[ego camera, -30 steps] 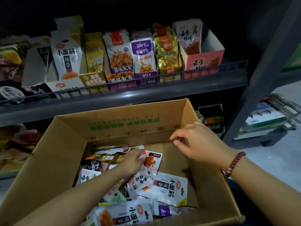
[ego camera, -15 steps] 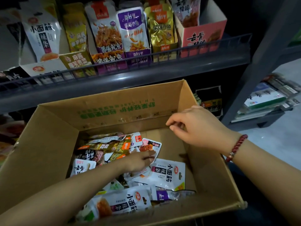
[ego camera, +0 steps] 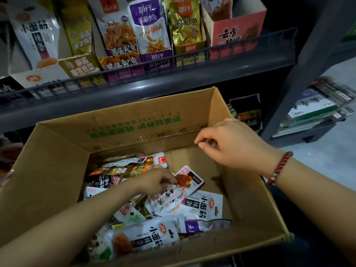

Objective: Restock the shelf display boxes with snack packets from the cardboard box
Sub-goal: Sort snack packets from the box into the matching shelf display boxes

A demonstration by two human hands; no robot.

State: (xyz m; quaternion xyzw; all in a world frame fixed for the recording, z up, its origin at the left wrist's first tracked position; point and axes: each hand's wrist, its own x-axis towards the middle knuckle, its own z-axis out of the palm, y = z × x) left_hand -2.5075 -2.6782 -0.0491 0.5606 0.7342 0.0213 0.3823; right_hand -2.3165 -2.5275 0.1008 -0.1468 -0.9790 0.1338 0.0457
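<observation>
An open cardboard box [ego camera: 48, 170] sits below the shelf, holding several loose snack packets. My left hand [ego camera: 154, 180] reaches into the pile, and its fingers pinch a pink-and-white packet [ego camera: 189, 179] showing reddish meat. My right hand [ego camera: 229, 143], with a red bead bracelet on the wrist, hovers over the box's far right corner, fingers loosely curled and holding nothing. On the shelf above stand display boxes: a pink box [ego camera: 235, 35], a purple box [ego camera: 152, 56] and others filled with upright packets.
A grey wire rail [ego camera: 173, 60] runs along the shelf front. A dark upright post [ego camera: 300, 70] rises on the right, with a low rack of flat packages [ego camera: 316, 108] beyond it. White packets [ego camera: 202, 205] lie at the box's near side.
The view tilted down and closer to the box. My left hand shifted right across the pile and pinched the pink-and-white packet. My right hand stayed over the box's corner.
</observation>
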